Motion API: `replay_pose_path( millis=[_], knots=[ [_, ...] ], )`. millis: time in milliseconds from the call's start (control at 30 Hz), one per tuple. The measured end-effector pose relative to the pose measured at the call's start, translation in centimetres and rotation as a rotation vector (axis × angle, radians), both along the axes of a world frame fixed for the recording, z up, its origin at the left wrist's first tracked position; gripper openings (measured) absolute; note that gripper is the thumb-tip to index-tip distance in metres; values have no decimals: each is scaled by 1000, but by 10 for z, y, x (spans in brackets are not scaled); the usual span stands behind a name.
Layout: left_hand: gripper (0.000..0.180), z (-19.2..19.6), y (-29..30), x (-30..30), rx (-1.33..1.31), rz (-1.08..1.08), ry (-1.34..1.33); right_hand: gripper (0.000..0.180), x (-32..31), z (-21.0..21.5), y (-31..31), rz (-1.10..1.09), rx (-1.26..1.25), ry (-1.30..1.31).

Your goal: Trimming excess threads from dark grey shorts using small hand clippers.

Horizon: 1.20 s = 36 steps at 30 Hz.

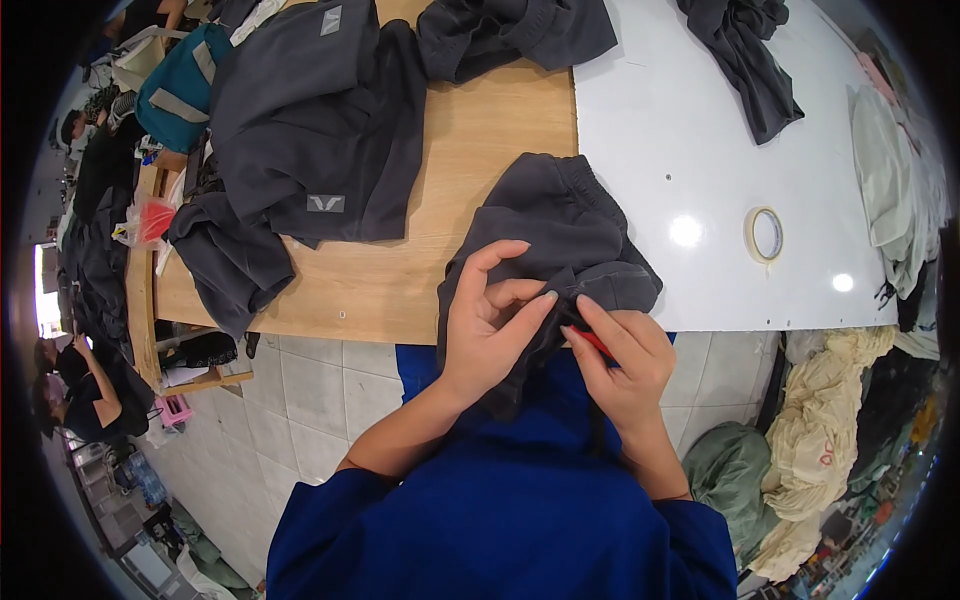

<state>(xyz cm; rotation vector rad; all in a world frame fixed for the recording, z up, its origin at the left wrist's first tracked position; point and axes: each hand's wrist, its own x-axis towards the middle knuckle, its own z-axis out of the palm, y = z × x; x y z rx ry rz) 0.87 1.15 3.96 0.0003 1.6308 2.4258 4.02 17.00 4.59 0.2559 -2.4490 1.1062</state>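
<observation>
A dark grey garment with a gathered elastic waistband (535, 205) lies over the near table edge, part of it hanging down in front of me. My left hand (490, 325) pinches a fold of its cloth between thumb and forefinger, the other fingers loosely curled. Close beside it, my right hand (625, 360) has thumb and forefinger together at the same fold. A small red tool (592, 342) shows within the right hand's grip; most of it is hidden, so its kind cannot be made out.
Dark grey garments (310, 130) are piled at the left, with another (750, 60) at the far right. A tape roll (764, 235) lies on the white tabletop (690, 290). A teal bag (180, 100) stands far left; cream cloth (815, 430) heaps at lower right. People are at the left.
</observation>
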Motion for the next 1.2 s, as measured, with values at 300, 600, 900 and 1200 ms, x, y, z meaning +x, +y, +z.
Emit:
replay_pose_path(
  millis=[300,600,900,1200],
  knots=[
    [47,1,-3,1,-7,1,-21,37,1,1,-1,-13,-58,-33],
    [45,4,5,2,254,60,-234,35,1,-7,-8,-33,-765,-422],
    [38,1,3,2,-3,-268,-12,32,-7,-4,-2,125,-1266,-607],
    [21,-1,6,0,126,-97,-141,34,5,7,-6,0,-337,-101]
  ],
)
